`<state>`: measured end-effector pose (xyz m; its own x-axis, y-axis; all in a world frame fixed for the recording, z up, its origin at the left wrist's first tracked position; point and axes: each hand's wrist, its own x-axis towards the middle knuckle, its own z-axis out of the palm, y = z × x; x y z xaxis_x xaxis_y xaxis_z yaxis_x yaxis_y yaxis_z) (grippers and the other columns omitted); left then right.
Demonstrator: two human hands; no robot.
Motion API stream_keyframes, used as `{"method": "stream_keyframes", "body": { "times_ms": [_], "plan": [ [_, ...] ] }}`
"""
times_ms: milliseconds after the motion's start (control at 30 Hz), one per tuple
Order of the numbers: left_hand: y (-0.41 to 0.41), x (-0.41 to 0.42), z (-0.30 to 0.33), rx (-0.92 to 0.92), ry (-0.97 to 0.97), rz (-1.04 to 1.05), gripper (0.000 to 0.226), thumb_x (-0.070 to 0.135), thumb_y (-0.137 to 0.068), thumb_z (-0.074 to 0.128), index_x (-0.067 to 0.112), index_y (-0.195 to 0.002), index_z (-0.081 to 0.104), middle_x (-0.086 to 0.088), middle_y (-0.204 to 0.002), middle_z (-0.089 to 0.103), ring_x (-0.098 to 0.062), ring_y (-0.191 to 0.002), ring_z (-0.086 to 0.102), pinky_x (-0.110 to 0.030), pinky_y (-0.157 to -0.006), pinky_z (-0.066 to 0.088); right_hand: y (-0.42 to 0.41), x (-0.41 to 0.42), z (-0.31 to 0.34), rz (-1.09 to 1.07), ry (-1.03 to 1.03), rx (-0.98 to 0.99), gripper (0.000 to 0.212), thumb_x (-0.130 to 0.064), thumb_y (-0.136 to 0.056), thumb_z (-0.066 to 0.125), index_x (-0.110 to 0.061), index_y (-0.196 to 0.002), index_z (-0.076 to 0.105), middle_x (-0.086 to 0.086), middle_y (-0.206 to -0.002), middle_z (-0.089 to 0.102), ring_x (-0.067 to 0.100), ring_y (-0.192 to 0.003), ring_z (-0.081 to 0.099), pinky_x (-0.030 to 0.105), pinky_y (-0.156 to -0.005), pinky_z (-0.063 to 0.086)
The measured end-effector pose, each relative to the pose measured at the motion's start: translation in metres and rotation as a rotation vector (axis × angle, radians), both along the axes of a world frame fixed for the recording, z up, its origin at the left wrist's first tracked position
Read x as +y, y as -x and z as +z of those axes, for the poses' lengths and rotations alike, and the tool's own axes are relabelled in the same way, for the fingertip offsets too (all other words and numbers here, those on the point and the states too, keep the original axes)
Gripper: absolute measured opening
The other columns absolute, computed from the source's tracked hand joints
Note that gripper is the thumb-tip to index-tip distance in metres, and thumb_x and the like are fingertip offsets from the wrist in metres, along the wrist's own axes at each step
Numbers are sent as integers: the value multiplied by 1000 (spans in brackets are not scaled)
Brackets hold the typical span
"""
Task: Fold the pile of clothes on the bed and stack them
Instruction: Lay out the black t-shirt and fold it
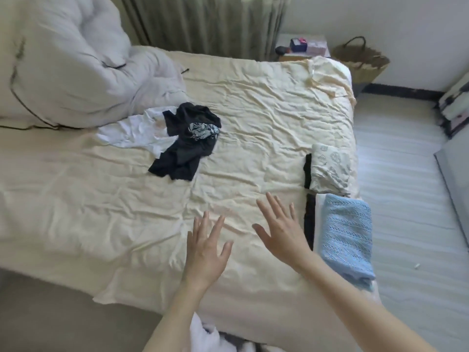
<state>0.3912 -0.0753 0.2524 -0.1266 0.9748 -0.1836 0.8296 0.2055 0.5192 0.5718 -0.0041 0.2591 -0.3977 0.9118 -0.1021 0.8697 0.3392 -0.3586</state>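
My left hand (204, 252) and right hand (281, 229) both hover palm-down over the cream sheet (253, 118), fingers spread, each grip slack and holding nothing. Just right of my right hand sits the folded blue knit (345, 232) atop a stack, with a folded patterned piece (330, 168) beyond it, both along the bed's right edge. The unfolded pile, a black garment (185, 143) over a white one (134, 133), lies well ahead near the bunched duvet (71, 59). Open sheet stretches between. Bare floor (401, 186) runs along the right; a basket (360, 60) stands by the far wall.
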Motion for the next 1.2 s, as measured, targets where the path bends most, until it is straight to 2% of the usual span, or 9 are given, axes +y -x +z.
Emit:
{"method": "stream_keyframes", "body": {
  "times_ms": [133, 367, 500, 667, 833, 1000, 1200],
  "plan": [
    [81, -37, -5, 9, 57, 106, 60, 42, -96, 42, 37, -149, 14, 2, -158, -10, -18, -144, -16, -35, -116, -2, 83, -13, -8, 121, 31, -81, 61, -50, -98, 35, -26, -151, 15, 2, -160, 1, 22, -147, -1, 46, -118, 1],
    [232, -59, 6, 80, 42, 115, 59, 38, -95, 45, 33, -149, 19, -1, -159, -5, -21, -145, -14, -37, -116, -4, 222, -27, 0, 133, 58, -40, 61, -47, -98, 37, -26, -151, 14, 0, -160, 3, 19, -147, -2, 46, -118, 1],
    [292, -52, 14, 79, 27, 128, 59, 38, -96, 45, 32, -149, 19, -1, -159, -3, -21, -145, -13, -38, -116, -3, 270, -19, 6, 130, 34, -44, 61, -46, -98, 37, -26, -151, 14, 1, -160, 6, 20, -147, 0, 45, -118, 0],
    [328, -26, 3, 69, 65, 101, 58, 39, -97, 41, 33, -149, 16, -1, -159, -7, -21, -145, -14, -38, -116, -3, 299, 10, 4, 122, 56, -71, 59, -41, -99, 38, -23, -151, 16, 2, -160, 6, 20, -147, 0, 45, -118, 0],
    [353, 25, -33, 97, 147, 47, 57, 36, -98, 40, 34, -149, 15, -2, -159, -6, -23, -145, -14, -40, -116, -2, 319, 63, -24, 137, 91, -129, 57, -37, -100, 39, -23, -150, 17, 4, -159, 11, 23, -147, 2, 46, -118, 2],
    [377, 96, -91, 132, 236, 16, 58, 35, -98, 39, 33, -149, 13, -5, -159, -5, -26, -145, -13, -45, -117, 1, 342, 157, -78, 124, 140, -204, 57, -36, -100, 37, -22, -151, 16, 5, -159, 12, 24, -147, 4, 46, -118, 3],
    [386, 185, -182, 162, 411, -58, 66, 37, -97, 41, 35, -149, 1, -3, -157, -17, -26, -144, -18, -47, -115, -3, 357, 272, -158, 47, 195, -314, 57, -35, -100, 37, -20, -151, 15, 6, -159, 13, 24, -147, 5, 45, -117, 4]
  ]
}}
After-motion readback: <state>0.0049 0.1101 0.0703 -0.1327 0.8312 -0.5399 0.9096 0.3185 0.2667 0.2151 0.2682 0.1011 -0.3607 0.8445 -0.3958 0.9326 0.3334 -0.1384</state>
